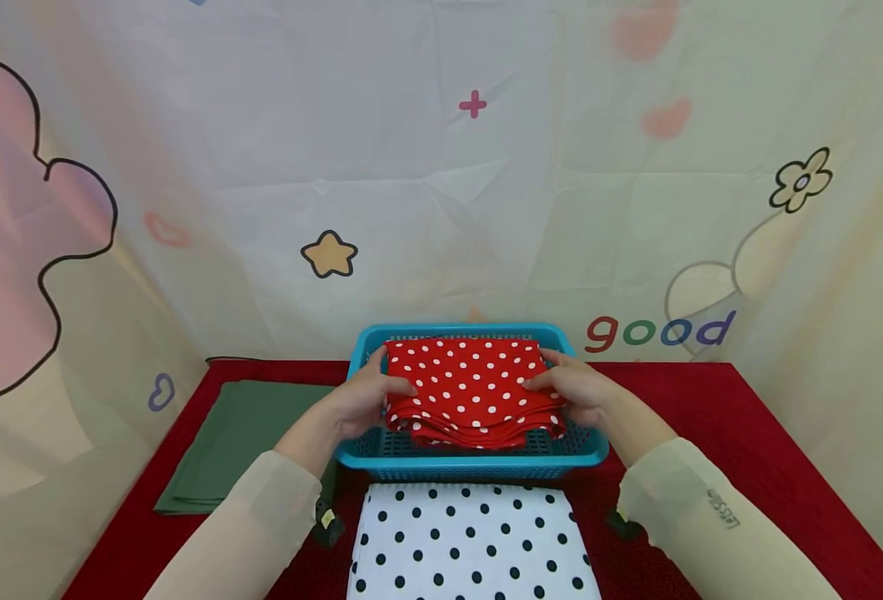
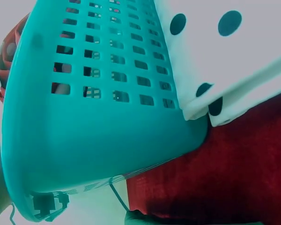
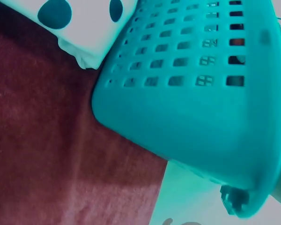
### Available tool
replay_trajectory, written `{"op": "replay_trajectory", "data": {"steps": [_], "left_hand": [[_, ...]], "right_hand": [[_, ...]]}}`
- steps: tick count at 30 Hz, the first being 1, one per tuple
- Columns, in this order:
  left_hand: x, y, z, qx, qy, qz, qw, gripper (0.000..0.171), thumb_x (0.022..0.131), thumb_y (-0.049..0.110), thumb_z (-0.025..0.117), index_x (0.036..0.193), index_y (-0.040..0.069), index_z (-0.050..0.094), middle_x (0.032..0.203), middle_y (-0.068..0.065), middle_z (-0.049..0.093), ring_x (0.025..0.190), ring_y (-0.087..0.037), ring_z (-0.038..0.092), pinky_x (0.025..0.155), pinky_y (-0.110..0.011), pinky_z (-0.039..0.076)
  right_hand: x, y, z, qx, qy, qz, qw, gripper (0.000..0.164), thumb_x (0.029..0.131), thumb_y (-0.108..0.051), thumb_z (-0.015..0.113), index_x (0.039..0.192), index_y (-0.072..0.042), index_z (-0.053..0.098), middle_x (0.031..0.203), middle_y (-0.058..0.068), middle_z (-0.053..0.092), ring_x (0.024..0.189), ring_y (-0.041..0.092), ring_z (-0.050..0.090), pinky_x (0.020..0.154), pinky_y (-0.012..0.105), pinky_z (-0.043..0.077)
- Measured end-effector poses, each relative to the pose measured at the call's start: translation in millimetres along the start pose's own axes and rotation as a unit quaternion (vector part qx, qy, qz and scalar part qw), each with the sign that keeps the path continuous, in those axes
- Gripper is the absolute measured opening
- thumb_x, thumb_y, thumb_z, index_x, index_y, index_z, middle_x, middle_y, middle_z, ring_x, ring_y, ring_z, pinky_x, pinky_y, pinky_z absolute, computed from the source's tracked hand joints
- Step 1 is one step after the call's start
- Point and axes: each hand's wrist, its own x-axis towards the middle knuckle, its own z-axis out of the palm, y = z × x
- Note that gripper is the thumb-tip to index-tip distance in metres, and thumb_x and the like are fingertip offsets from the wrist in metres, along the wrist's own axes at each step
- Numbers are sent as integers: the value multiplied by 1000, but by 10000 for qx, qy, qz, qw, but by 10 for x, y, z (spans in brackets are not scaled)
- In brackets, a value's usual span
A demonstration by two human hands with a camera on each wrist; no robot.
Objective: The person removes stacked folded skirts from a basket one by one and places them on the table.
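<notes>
A folded red cloth with white dots [image 1: 471, 379] lies level in the blue plastic basket [image 1: 471, 468], its layered folds toward me. My left hand [image 1: 362, 398] grips its left side with the thumb on top, and my right hand [image 1: 580, 387] holds the right side the same way. The other fingers are partly hidden by the cloth and the basket. In the left wrist view, the basket's slotted wall [image 2: 98, 126] fills the middle, with a bit of the red cloth [image 2: 7, 56] past its rim. The right wrist view is mostly the basket's other end [image 3: 192, 117].
A folded white cloth with black dots [image 1: 471, 542] lies just in front of the basket. To the left is a folded green cloth [image 1: 254, 433], partly behind my left forearm. The table is covered in dark red fabric [image 1: 681, 400]; a printed white curtain [image 1: 426, 183] hangs behind it.
</notes>
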Motion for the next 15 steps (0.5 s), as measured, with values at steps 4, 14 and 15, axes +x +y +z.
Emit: {"op": "replay_trajectory", "data": {"steps": [4,14,15], "left_hand": [[-25,24,18,-12,34,128,9999,106,92,11,72,166,27,-2,158,-16,34,146,-38,38,100,-50,58],[-18,84,147,5,41,550,9985,107,90,11,77,166,28,4,156,-13,42,145,-34,43,99,-45,60],[-14,97,167,6,63,579,9983,107,89,11,78,166,28,5,155,-13,43,144,-34,44,98,-45,60]], "right_hand": [[-59,-28,-63,26,-21,-37,10000,89,101,-15,63,168,-20,5,164,23,28,146,41,38,97,42,61],[-208,-104,-246,-7,-45,-275,9996,91,102,-17,62,168,-22,0,168,22,23,150,42,35,98,41,60],[-227,-115,-268,-10,-50,-309,9995,90,102,-17,61,168,-22,0,168,22,23,149,42,36,98,40,60]]}}
